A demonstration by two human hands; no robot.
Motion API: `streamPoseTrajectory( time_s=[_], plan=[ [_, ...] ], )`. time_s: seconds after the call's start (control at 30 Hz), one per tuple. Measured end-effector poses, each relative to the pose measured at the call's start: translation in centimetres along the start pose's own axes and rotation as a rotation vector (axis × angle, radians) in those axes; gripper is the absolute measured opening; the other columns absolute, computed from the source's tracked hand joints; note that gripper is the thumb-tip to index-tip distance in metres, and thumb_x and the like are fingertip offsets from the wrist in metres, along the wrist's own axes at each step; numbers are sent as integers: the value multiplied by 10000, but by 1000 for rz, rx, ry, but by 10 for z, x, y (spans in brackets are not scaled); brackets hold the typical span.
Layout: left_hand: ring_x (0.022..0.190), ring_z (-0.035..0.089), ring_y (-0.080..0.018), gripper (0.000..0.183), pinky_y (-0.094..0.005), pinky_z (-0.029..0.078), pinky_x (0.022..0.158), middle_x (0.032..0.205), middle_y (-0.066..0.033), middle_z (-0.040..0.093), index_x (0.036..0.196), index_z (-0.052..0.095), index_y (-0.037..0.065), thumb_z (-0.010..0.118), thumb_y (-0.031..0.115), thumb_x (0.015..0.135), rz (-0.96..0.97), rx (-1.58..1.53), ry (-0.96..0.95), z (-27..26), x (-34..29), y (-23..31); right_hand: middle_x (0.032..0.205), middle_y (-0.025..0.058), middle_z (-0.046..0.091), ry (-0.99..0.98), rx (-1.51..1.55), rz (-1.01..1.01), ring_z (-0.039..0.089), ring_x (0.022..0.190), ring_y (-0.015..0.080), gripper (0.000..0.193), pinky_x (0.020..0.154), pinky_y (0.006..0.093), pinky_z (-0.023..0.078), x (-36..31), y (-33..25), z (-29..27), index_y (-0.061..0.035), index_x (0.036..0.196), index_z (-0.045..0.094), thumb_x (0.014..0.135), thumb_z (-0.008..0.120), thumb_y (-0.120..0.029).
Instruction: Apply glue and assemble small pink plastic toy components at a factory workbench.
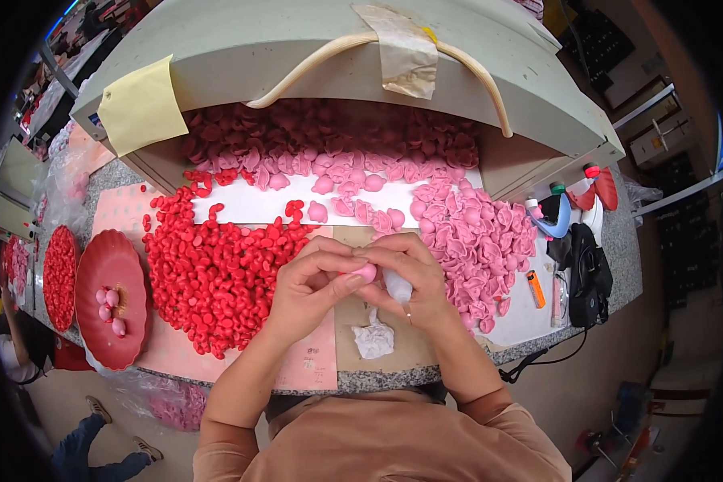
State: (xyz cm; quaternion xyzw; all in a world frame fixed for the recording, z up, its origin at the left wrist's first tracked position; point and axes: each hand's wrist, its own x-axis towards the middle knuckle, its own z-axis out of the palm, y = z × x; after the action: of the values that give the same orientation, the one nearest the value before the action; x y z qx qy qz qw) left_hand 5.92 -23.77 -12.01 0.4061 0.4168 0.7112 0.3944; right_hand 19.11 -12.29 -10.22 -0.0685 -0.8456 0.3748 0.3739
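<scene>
Over the middle of the table, my left hand (307, 283) pinches a small pink rounded piece (367, 271) between its fingers. My right hand (426, 283) is closed around a small translucent white squeeze bottle (398, 286), and its fingertips meet those of the left at the pink piece. Below them a crumpled white tissue (373, 337) lies on a brown sheet. Left of my hands spreads a heap of small glossy red pieces (209, 281). To the right lies a pile of pink shell-like pieces (478, 245).
A grey open-fronted box (530, 132) arches over more pink pieces. A red scalloped plate (136, 321) with several pink balls stands left, beside a tray of red pieces (59, 277). An orange lighter (536, 289), a black bag (590, 277) and capped bottles (550, 210) lie right. A person's legs (96, 446) show lower left.
</scene>
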Motion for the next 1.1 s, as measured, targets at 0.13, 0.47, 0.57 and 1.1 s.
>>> streamPoseTrajectory(
  time_s=[0.13,0.47,0.57,1.1],
  plan=[
    [989,562,-192,160,-299,479,838,1067,-92,525,995,613,29,610,8,836,-23,-301,36,7,1,-6,1006,95,558,85,146,95,555,938,199,418,782,293,465,-5,-4,9,-40,1027,636,637,786,-60],
    [1061,543,-210,168,-372,419,937,1144,-41,565,1044,601,167,594,164,876,-103,-712,58,23,-15,-18,1219,130,497,114,860,285,450,1162,227,312,979,355,354,-12,-10,17,-49,1090,589,801,678,-124],
    [1073,506,-158,226,-334,405,965,1133,-8,559,1062,595,189,625,258,849,-120,-647,132,26,-15,-18,1246,145,488,108,925,335,447,1189,244,260,998,374,342,-14,-9,21,-47,1066,592,822,655,-111],
    [1007,544,-178,208,-297,444,788,1188,-65,546,1091,591,164,586,180,884,-53,-600,173,25,-12,-19,1167,120,518,172,740,289,475,1136,226,274,951,343,378,-9,-8,23,-55,1061,608,795,671,-68]
  ],
)
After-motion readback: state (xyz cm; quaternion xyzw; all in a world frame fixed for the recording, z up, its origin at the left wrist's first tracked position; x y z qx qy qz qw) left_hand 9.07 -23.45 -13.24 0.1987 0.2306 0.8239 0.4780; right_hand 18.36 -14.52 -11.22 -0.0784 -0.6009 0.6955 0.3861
